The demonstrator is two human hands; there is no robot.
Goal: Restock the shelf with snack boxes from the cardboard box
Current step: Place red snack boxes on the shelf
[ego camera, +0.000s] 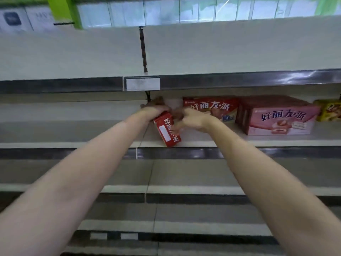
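both hands, left hand (156, 108) and right hand (191, 118), clasp a tilted red box (167, 131) at the shelf (276, 142) lip, where a slip could drop it.

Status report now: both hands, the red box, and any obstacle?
Left hand and right hand grip red box, tilted on shelf. Second red box close right.

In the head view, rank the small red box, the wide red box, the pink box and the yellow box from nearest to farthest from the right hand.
1. small red box: tilted, under the right hand.
2. wide red box: just behind the hand.
3. pink box: further right.
4. yellow box: at the right edge.
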